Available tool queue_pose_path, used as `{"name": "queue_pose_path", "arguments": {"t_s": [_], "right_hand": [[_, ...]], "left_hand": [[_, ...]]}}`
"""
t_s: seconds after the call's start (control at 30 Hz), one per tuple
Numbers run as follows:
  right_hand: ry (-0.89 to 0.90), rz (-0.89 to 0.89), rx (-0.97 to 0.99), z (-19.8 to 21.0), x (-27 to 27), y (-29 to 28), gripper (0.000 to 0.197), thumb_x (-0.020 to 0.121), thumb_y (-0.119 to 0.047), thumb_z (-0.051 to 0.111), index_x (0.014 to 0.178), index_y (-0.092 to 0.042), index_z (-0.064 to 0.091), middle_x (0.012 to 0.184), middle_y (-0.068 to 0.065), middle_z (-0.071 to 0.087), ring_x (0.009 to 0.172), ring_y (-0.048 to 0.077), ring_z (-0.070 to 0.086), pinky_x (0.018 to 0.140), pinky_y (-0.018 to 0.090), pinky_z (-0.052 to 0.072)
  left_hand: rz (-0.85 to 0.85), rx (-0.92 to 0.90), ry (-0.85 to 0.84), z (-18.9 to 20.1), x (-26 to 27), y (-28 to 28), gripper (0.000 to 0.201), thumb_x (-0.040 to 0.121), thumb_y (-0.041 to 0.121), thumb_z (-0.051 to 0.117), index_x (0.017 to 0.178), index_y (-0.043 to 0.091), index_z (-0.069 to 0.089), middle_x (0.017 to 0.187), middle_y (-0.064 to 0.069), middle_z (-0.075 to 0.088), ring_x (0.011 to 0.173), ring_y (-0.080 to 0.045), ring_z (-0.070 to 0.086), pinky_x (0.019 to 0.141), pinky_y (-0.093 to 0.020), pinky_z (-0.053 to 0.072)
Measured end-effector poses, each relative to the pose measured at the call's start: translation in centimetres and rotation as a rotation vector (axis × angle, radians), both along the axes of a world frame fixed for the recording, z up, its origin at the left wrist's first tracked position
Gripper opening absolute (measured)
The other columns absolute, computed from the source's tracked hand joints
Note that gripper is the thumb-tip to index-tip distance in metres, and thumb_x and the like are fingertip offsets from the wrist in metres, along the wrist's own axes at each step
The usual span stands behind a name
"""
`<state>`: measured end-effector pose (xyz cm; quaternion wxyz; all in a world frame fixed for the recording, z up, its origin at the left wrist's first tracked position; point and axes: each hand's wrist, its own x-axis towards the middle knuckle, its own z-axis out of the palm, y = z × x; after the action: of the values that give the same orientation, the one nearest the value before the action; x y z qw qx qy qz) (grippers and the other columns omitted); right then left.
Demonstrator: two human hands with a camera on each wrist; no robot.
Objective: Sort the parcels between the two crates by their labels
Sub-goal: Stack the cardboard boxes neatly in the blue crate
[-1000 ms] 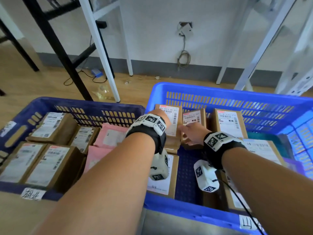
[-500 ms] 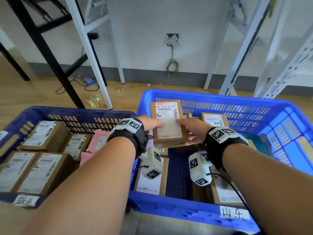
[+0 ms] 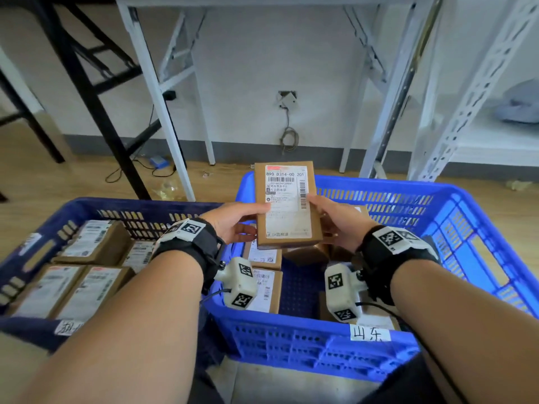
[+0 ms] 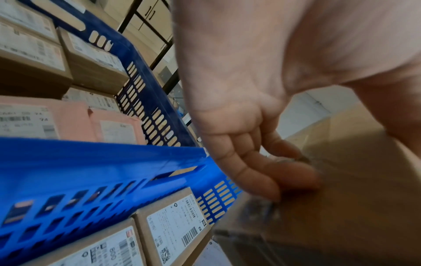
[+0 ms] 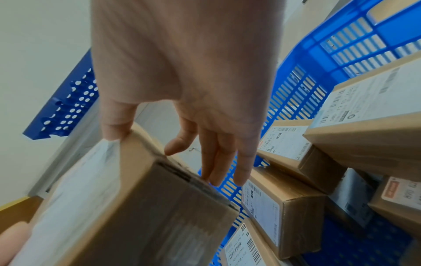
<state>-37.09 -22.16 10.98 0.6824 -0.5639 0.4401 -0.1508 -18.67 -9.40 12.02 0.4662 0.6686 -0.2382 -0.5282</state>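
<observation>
I hold a brown cardboard parcel (image 3: 287,205) with a white shipping label up over the bright blue crate (image 3: 437,199), label facing me. My left hand (image 3: 233,224) grips its left edge, thumb on the label and fingers underneath (image 4: 268,172). My right hand (image 3: 335,220) grips its right edge, thumb (image 5: 116,124) on the label side and fingers behind the parcel (image 5: 136,207). The dark blue crate (image 3: 140,207) stands to the left, filled with labelled boxes (image 3: 90,243) and pink mailers (image 4: 68,122).
More brown parcels (image 5: 282,212) lie in the bright blue crate, which bears a handwritten tag (image 3: 369,333) on its front rim; the dark blue one has a tag (image 3: 68,328) too. White table legs (image 3: 154,91), a black frame (image 3: 87,91) and metal shelving (image 3: 466,91) stand behind on the wood floor.
Both hands took the parcel from the back of the bright blue crate and raised it, tilting its label toward the head camera.
</observation>
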Motion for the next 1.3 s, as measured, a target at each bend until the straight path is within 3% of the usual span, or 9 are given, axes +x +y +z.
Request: {"name": "queue_pose_path", "arguments": {"t_s": [0.1,0.23,0.37,0.47,0.57,0.73,0.9,1.13,1.3], "right_hand": [[-0.035,0.025,-0.032,0.3,-0.3,0.2,0.043,0.082,-0.047,0.068,0.111,-0.015,0.065,0.093,0.004,0.074,0.092,0.021,0.068,0.089,0.040,0.051],[-0.045,0.068,-0.049,0.0,-0.6,0.4,0.045,0.081,-0.049,0.068,0.116,-0.021,0.061,0.101,0.002,0.071,0.093,0.018,0.064,0.086,0.038,0.050],[-0.048,0.078,-0.026,-0.3,-0.2,0.9,0.042,0.082,-0.047,0.067,0.115,-0.023,0.061,0.108,0.003,0.071,0.099,0.021,0.065,0.084,0.039,0.051],[-0.072,0.034,-0.042,-0.2,0.2,1.0,0.041,0.084,-0.044,0.067,0.117,-0.021,0.060,0.107,0.005,0.071,0.097,0.021,0.067,0.075,0.034,0.052],[-0.090,0.008,-0.049,-0.3,0.4,0.9,0.042,0.083,-0.043,0.068,0.116,-0.019,0.059,0.104,0.005,0.072,0.097,0.022,0.068,0.077,0.035,0.054],[-0.084,0.028,-0.040,-0.8,1.0,0.5,0.045,0.080,-0.046,0.071,0.113,-0.016,0.062,0.105,0.007,0.073,0.103,0.023,0.067,0.092,0.039,0.052],[-0.122,0.062,0.012,-1.0,2.6,1.3,0.043,0.080,-0.042,0.071,0.112,-0.015,0.064,0.098,0.004,0.075,0.100,0.022,0.068,0.091,0.040,0.053],[-0.137,0.075,0.024,-1.0,3.8,1.9,0.050,0.080,-0.040,0.072,0.120,-0.013,0.060,0.103,0.007,0.074,0.102,0.024,0.068,0.089,0.040,0.055],[-0.104,0.066,-0.003,-1.3,3.8,1.7,0.046,0.081,-0.041,0.071,0.117,-0.015,0.062,0.099,0.005,0.074,0.097,0.022,0.068,0.087,0.038,0.054]], "left_hand": [[-0.032,-0.021,-0.014,0.4,0.3,0.5,0.028,0.088,0.027,0.066,0.112,0.013,0.066,0.092,0.002,0.071,0.066,-0.016,0.057,0.065,-0.023,0.048],[-0.031,-0.025,-0.037,0.0,0.8,1.0,0.052,0.072,0.028,0.076,0.119,0.009,0.065,0.113,-0.006,0.069,0.067,-0.019,0.059,0.073,-0.027,0.050],[-0.003,-0.033,-0.040,-0.3,0.7,0.7,0.057,0.062,0.030,0.075,0.114,0.008,0.067,0.107,-0.007,0.067,0.064,-0.017,0.053,0.066,-0.024,0.048],[0.022,-0.054,-0.018,-0.6,0.9,0.3,0.038,0.070,0.028,0.075,0.104,0.012,0.069,0.101,-0.005,0.068,0.064,-0.016,0.052,0.068,-0.025,0.046],[0.034,-0.060,0.003,-0.5,1.0,0.3,0.020,0.082,0.027,0.069,0.098,0.014,0.070,0.091,-0.001,0.070,0.059,-0.015,0.050,0.065,-0.024,0.048],[0.051,-0.031,-0.033,-0.2,1.3,1.0,0.047,0.062,0.039,0.073,0.103,0.016,0.070,0.086,0.003,0.066,0.043,-0.008,0.036,0.047,-0.017,0.042],[0.087,-0.028,-0.008,0.1,2.1,2.1,0.021,0.086,0.031,0.062,0.099,0.015,0.067,0.078,0.002,0.066,0.047,-0.009,0.027,0.049,-0.018,0.038],[0.128,-0.025,-0.013,-0.1,3.3,3.0,0.031,0.085,0.031,0.062,0.109,0.012,0.066,0.088,0.000,0.066,0.049,-0.009,0.031,0.044,-0.016,0.039],[0.083,0.003,-0.026,-0.7,3.4,2.6,0.032,0.085,0.032,0.062,0.110,0.012,0.065,0.079,0.002,0.064,0.048,-0.010,0.040,0.047,-0.018,0.044]]}}
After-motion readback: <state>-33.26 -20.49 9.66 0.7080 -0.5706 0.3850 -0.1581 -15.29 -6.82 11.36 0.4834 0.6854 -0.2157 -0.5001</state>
